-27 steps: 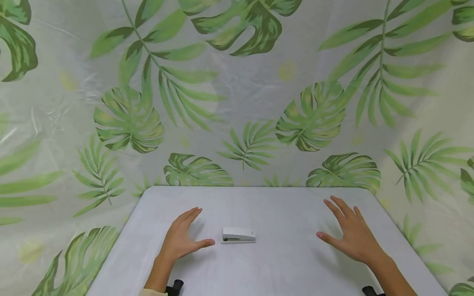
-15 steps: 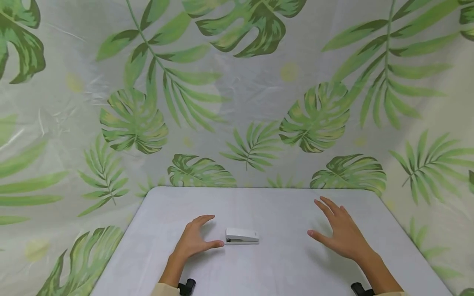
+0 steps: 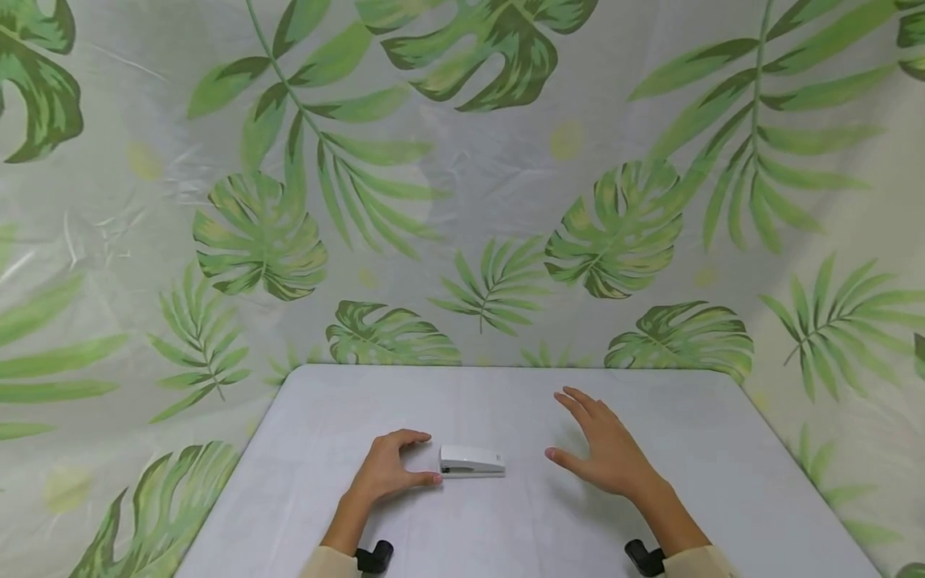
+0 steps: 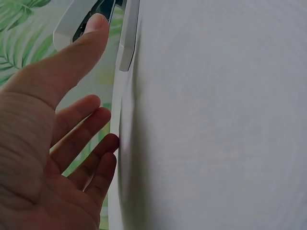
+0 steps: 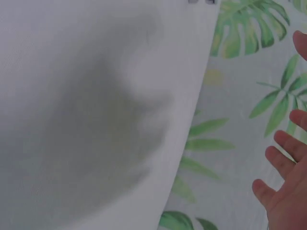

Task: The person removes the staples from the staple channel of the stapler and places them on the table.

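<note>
A pale backdrop printed with green monstera and palm leaves is hanging behind everything and filling the upper part of the head view. In front of it, a table with a smooth white top and rounded far corners is stretching across the lower middle. The person's right hand is hovering above the table, well apart from the stapler, its fingers spreading loosely and its thumb pointing inward; it is holding nothing. In the right wrist view, a soft shadow is falling on the white surface. The left hand is curving into a loose C beside the stapler, thumb and fingers standing apart without gripping. The white stapler is resting on its base near the table's middle, between the hands, its taller end facing the left hand. The left thumb is sitting right by that end; whether it is touching cannot be told. Beige sleeves are covering both forearms at the lower edge, and black wrist mounts are jutting inward beside them.
</note>
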Motion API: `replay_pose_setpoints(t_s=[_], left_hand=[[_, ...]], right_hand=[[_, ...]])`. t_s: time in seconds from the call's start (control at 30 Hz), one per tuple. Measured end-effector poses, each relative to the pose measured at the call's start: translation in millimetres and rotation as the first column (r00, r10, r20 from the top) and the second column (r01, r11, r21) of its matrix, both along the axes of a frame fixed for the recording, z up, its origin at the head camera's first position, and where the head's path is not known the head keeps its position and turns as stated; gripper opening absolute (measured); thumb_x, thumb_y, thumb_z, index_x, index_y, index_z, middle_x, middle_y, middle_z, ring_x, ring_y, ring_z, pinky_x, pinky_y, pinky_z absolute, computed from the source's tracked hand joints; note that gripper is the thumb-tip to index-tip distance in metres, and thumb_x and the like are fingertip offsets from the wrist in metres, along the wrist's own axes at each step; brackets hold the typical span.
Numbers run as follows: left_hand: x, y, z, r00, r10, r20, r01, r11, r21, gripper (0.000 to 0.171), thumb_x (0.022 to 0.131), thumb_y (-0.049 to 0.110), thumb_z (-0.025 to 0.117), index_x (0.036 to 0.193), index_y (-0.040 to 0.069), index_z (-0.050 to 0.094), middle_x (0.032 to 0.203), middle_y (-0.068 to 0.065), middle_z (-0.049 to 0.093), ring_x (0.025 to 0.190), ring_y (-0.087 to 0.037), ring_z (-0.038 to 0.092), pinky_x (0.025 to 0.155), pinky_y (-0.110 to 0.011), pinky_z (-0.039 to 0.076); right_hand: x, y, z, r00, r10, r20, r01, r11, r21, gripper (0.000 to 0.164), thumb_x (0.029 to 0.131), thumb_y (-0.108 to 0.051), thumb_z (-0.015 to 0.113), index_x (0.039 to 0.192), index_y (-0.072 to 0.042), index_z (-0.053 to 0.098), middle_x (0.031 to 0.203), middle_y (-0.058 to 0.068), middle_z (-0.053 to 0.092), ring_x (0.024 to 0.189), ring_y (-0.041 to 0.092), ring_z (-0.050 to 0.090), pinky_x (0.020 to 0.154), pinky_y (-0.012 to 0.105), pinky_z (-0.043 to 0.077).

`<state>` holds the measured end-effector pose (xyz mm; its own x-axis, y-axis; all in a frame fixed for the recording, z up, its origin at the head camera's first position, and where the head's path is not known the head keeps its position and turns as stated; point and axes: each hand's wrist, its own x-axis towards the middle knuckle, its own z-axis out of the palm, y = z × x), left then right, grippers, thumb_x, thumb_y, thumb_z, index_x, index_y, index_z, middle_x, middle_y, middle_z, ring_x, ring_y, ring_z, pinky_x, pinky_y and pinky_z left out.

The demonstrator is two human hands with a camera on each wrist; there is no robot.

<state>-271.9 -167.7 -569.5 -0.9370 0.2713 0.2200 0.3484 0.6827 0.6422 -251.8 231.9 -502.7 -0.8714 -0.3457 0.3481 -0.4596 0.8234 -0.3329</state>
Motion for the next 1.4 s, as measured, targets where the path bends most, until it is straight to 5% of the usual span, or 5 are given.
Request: replay_pose_setpoints(t_s=[0.77,1.4], left_hand=[[2.0,10,-11.8,0.999,0.043,0.01,-0.044,0.986,0.16,0.031,0.074,0.042,0.092,0.101,0.029,0.083,0.102,0.014,0.077,0.108,-0.019,0.069,0.098,-0.041,0.052],[1.9,22,-17.8,0.999,0.045,-0.03,-0.039,0.985,0.169,0.036,0.072,0.043,0.093,0.1,0.023,0.083,0.099,0.011,0.073,0.107,-0.018,0.065,0.096,-0.043,0.051]], right_hand=[[-8.4,-83,-27.4,0.985,0.136,0.106,-0.129,0.99,-0.064,0.082,0.088,-0.064,0.07,0.156,-0.024,0.046,0.16,-0.001,0.045,0.147,0.029,0.045,0.113,0.059,0.039],[-13.3,-140,-47.1,0.955,0.274,0.112,-0.264,0.96,-0.097,0.054,0.096,-0.043,0.072,0.141,-0.016,0.061,0.132,-0.002,0.066,0.124,0.021,0.062,0.103,0.046,0.051]])
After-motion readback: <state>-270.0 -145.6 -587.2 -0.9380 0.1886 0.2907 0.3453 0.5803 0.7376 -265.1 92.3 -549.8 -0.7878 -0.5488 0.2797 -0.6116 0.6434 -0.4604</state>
